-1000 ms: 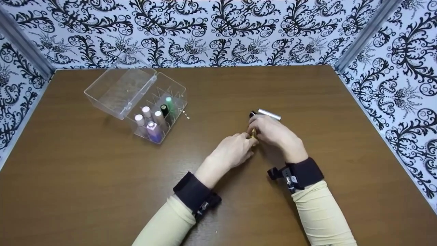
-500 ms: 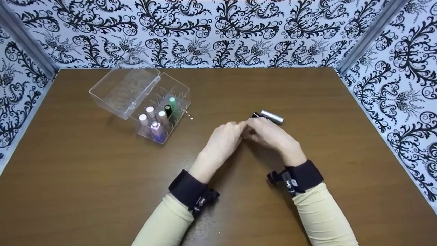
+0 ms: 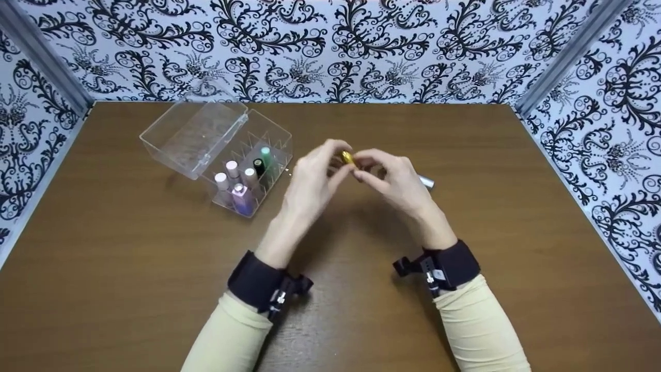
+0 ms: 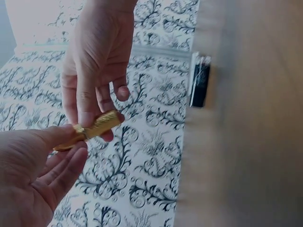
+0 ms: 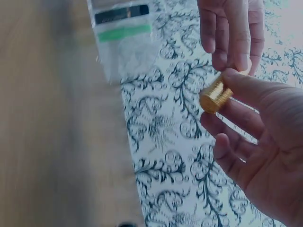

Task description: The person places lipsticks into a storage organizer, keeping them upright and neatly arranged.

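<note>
In the head view both hands meet above the middle of the table around a gold lipstick tube [image 3: 348, 157]. My left hand [image 3: 312, 175] pinches one end between thumb and fingers. My right hand [image 3: 395, 178] pinches the other end. The left wrist view shows the ribbed gold tube [image 4: 99, 126] lying slantwise between both sets of fingertips, with a seam near its middle and a tapered end at my left hand. Its round flat end [image 5: 208, 101] faces the camera in the right wrist view, beside my right thumb.
An open clear divided box [image 3: 253, 206] holds several cosmetic bottles and tubes at the left, its lid [image 3: 191, 137] tipped back. A silver tube [image 3: 426, 182] lies behind my right hand. A black tube [image 4: 201, 85] lies near it. White crumbs lie beside the box. Patterned walls edge the table.
Both hands have risen from the table and moved left and away from me, carrying the gold lipstick tube. More of the tube now shows. The silver tube is partly covered by the right hand.
</note>
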### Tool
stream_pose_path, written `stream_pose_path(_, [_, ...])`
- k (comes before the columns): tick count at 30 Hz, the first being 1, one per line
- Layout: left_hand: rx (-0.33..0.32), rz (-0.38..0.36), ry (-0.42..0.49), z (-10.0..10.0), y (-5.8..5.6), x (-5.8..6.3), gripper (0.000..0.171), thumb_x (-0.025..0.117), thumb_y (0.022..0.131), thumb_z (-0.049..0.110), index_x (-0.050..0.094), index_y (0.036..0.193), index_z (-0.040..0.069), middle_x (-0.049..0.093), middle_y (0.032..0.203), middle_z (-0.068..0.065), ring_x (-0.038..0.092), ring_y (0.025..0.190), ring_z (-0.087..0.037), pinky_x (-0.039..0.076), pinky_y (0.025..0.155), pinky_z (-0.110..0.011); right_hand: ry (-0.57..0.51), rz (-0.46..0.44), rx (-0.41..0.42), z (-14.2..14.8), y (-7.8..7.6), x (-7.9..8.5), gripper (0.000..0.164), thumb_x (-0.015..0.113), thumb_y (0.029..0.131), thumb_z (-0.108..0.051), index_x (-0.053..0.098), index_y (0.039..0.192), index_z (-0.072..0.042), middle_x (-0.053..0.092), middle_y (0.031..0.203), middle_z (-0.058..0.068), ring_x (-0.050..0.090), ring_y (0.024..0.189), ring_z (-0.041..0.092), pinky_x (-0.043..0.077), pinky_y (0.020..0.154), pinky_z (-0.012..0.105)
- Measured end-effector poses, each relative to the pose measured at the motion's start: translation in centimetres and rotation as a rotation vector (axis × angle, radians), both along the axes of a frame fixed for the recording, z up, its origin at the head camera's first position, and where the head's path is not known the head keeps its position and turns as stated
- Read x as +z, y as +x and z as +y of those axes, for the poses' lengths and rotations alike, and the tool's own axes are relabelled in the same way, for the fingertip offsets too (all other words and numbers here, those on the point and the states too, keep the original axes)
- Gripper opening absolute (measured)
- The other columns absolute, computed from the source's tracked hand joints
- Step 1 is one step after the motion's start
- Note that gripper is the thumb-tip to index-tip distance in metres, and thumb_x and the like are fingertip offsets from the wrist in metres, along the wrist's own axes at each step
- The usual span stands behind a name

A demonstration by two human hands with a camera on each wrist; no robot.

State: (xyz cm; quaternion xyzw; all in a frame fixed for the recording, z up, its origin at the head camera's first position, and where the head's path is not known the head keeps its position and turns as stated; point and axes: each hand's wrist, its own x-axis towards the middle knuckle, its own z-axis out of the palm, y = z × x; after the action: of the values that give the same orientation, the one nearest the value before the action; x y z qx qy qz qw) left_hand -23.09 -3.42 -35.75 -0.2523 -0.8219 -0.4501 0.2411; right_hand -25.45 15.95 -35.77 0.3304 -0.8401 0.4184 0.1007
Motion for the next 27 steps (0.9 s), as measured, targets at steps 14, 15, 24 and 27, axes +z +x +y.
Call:
stream_pose_path(14, [0.188,0.086,0.029,-5.5,-1.4,2.1,0.03,0.076,0.09,0.007,0.063,0.116,0.0,0.074,0.107,-0.014,0.073,0.09,-0.024,0.059,0.078,-0.026,-0.088,0.111,-0.006,-7.3,-0.7,-0.1,0.045,0.063,0.097,0.0,0.054,0.141,0.002,0.06,0.134,0.017,0.062,0.118,0.027,0.056,0.083,0.028])
stream_pose_path(15, [0.205,0.092,0.021,-5.8,-1.5,2.1,0.029,0.076,0.09,0.008,0.064,0.116,0.001,0.074,0.107,-0.013,0.073,0.09,-0.024,0.059,0.078,-0.027,-0.093,0.114,0.01,-7.7,-0.8,-0.2,0.047,0.062,0.097,0.001,0.052,0.143,0.003,0.058,0.137,0.018,0.061,0.121,0.027,0.056,0.085,0.027])
stream_pose_path(24, [0.357,0.096,-0.103,-7.7,-2.2,1.2,0.024,0.072,0.095,0.011,0.067,0.118,0.005,0.074,0.111,-0.01,0.074,0.093,-0.025,0.06,0.079,-0.039,-0.155,0.049,0.077,-10.9,-1.8,-1.8,0.057,0.056,0.097,0.006,0.039,0.151,0.005,0.048,0.146,0.021,0.053,0.13,0.029,0.052,0.097,0.029])
stream_pose_path(27, [0.386,0.102,-0.129,-8.1,-2.6,0.9,0.023,0.071,0.095,0.01,0.068,0.117,0.006,0.075,0.11,-0.009,0.074,0.092,-0.026,0.059,0.077,-0.042,-0.153,0.034,0.099,-11.6,-2.1,-2.2,0.061,0.054,0.097,0.006,0.034,0.154,0.005,0.044,0.151,0.022,0.049,0.136,0.028,0.048,0.102,0.027])
